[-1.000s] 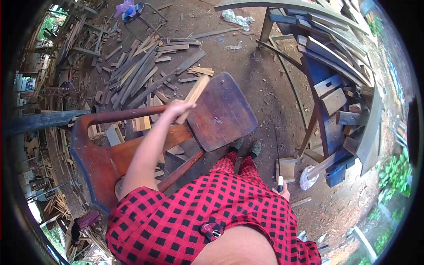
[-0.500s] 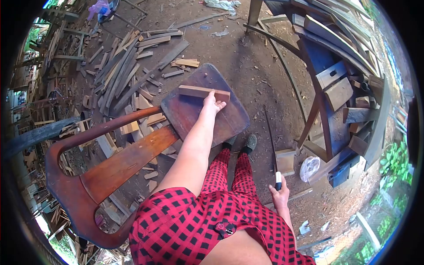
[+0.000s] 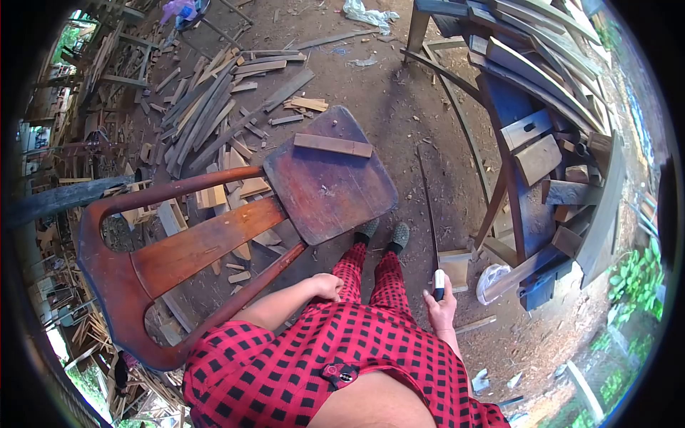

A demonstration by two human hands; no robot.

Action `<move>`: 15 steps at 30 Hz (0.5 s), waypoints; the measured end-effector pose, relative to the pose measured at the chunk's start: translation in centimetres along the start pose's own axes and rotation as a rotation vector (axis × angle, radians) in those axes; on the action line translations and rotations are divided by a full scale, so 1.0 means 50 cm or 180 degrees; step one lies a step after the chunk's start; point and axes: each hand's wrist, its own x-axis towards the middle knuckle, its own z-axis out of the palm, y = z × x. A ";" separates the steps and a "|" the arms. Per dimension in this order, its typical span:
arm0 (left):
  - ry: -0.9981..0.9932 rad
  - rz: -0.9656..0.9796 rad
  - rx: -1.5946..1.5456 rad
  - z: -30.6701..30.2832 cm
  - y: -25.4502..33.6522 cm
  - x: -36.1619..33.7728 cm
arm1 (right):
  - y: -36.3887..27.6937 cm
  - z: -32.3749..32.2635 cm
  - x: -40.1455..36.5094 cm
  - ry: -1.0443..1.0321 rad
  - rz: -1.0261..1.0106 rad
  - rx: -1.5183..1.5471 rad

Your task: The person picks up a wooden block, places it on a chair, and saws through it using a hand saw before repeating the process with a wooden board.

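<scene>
Single head-worn view, looking forward and steeply down over the wearer's own torso. The wide, curved field, dark at its rim, takes in both hands (image 3: pixel 385 296) at the lower middle, the chair (image 3: pixel 332 178) at left-centre and the ground (image 3: pixel 399 93) beyond.

This is a rough woodworking yard or open workshop: offcuts and long wooden slats (image 3: pixel 207 107) lie heaped over a bare dirt floor (image 3: pixel 371 78) strewn with wood chips, a rack (image 3: pixel 524 178) carries more boards, and green foliage (image 3: pixel 637 278) shows at one edge.
</scene>
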 end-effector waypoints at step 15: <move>0.1319 -0.0567 -0.2791 0.044 0.128 -0.162 | -0.025 -0.093 0.041 -0.0655 -0.0277 0.0029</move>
